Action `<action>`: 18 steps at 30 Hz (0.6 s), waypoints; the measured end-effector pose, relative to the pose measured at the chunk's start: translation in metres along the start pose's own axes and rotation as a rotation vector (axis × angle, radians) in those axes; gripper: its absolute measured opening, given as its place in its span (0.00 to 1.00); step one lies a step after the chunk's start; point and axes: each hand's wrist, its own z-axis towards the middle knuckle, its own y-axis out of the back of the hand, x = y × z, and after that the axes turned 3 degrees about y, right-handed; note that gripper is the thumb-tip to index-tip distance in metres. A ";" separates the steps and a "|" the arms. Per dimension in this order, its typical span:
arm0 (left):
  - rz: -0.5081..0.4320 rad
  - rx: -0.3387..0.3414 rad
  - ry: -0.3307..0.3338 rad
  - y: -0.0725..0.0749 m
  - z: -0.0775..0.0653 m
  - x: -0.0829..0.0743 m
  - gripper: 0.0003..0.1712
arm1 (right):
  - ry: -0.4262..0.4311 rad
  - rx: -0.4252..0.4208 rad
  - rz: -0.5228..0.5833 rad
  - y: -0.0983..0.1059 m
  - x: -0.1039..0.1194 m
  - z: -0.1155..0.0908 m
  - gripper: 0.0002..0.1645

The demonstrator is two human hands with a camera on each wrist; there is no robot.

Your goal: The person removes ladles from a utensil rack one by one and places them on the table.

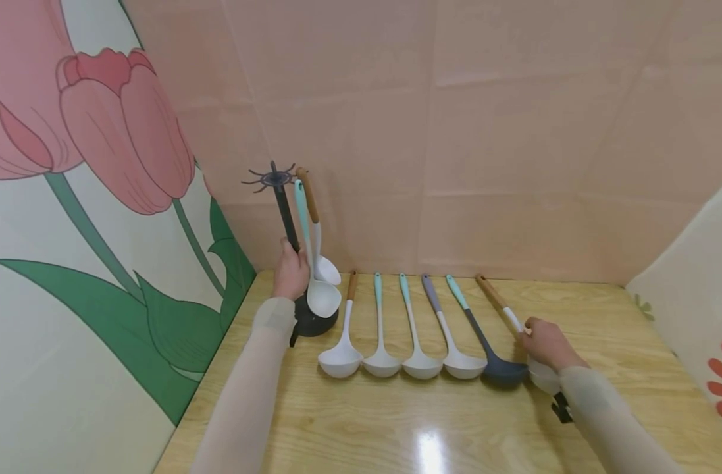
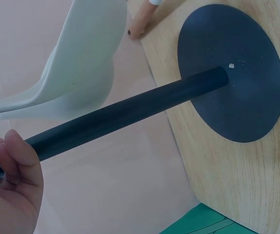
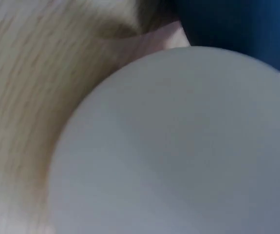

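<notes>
My left hand (image 1: 291, 271) grips the pole of a black utensil stand (image 2: 130, 108) with a round base and a ring of hooks on top. From the hooks hang a white ladle with a teal handle (image 1: 324, 299) and another with a wooden handle (image 1: 328, 270). Far to the right, my right hand (image 1: 547, 342) holds the lower handle of a wooden-handled white ladle (image 1: 495, 291). Its white bowl (image 3: 174, 146) fills much of the right wrist view, and in the head view that bowl is partly covered by the hand. Beside it lies a dark ladle with a teal handle (image 1: 504, 372).
Between the hands, more white ladles lie in a row: one wooden-handled (image 1: 340, 360), two teal-handled (image 1: 382, 364), one purple-handled (image 1: 464, 365). The wooden tabletop (image 1: 361, 428) meets a pink cloth backdrop (image 1: 426, 164) behind. A tulip-printed panel (image 1: 124, 131) borders the left side.
</notes>
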 end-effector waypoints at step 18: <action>-0.050 0.011 -0.009 -0.004 0.001 0.001 0.19 | 0.204 -0.286 0.112 0.005 0.115 0.015 0.19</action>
